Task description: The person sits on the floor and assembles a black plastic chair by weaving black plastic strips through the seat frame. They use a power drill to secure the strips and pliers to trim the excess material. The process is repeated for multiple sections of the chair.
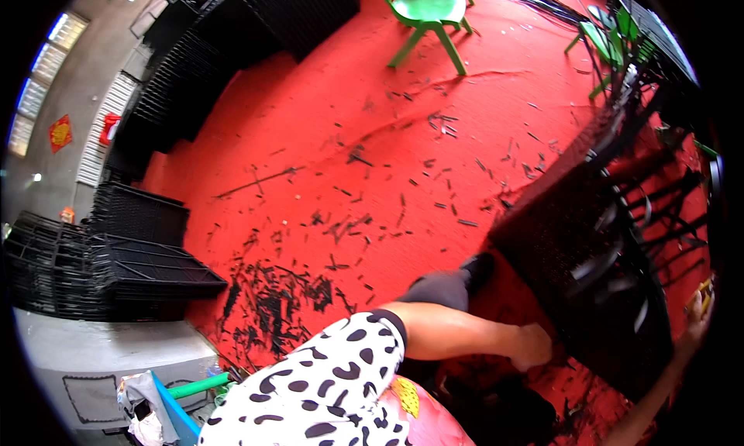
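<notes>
My left hand (532, 347) is closed in a fist beside the near edge of a large black panel (573, 291), and its fingers curl out of sight. Whatever it may hold is hidden. At the far right rim, my right hand (697, 313) is closed around a small yellow-handled tool (706, 286) whose working end I cannot make out. The panel stands tilted on the red floor to the right. Black bars (659, 210) and loose strips stick out on its far side, between it and the right hand.
Short black scraps (271, 303) litter the red carpet (325, 148). Stacked black frames (147, 260) line the left side. Green chairs (430, 10) stand at the back. A blue and grey bin-like object (167, 403) sits at the lower left. Black cables (535, 0) lie at the top.
</notes>
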The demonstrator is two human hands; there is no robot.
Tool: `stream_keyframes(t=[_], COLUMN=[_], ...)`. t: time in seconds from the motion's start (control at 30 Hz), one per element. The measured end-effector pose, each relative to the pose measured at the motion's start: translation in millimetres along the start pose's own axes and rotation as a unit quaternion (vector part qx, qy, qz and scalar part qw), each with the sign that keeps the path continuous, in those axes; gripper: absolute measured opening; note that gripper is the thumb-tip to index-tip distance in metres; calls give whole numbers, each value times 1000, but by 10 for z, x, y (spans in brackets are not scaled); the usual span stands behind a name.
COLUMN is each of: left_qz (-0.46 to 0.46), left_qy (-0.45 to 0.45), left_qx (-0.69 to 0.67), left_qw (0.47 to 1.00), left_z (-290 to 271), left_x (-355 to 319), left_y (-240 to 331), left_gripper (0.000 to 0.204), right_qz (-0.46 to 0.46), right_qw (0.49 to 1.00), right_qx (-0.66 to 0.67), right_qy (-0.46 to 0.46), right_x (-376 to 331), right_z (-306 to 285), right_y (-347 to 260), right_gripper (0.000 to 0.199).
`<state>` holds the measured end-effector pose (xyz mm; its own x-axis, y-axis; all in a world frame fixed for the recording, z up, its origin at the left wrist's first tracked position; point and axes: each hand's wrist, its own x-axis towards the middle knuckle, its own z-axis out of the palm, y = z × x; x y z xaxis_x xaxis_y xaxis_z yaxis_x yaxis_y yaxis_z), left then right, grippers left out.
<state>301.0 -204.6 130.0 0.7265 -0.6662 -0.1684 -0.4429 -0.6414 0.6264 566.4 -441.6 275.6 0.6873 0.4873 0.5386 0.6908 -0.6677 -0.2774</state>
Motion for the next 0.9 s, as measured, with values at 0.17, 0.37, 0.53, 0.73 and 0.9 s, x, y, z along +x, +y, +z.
stream_keyframes(t=[0.17,0.37,0.53,0.73,0.9], left_qz=[10,-18,-20,12,-8], left_qy=[43,1,1,53,28], left_qx=[12,4,4,11,18], left_qw=[999,1000,1000,998,999], left_z=[36,14,-41,122,4], left_x=[32,-31,-70,7,-98], left_y=[-48,6,13,-22,12], left_gripper=[11,20,20,10,16], right_qz=[54,100,129,125,130], right_qw=[998,993,988,991,990], right_qx=[17,50,73,48,51], right_qy=[23,41,32,23,15], right_x=[54,46,18,-44,-40], right_z=[-207,-213,-199,-277,-167], right_y=[-363,-483,-403,-178,-102], right_gripper=[38,40,42,45,47])
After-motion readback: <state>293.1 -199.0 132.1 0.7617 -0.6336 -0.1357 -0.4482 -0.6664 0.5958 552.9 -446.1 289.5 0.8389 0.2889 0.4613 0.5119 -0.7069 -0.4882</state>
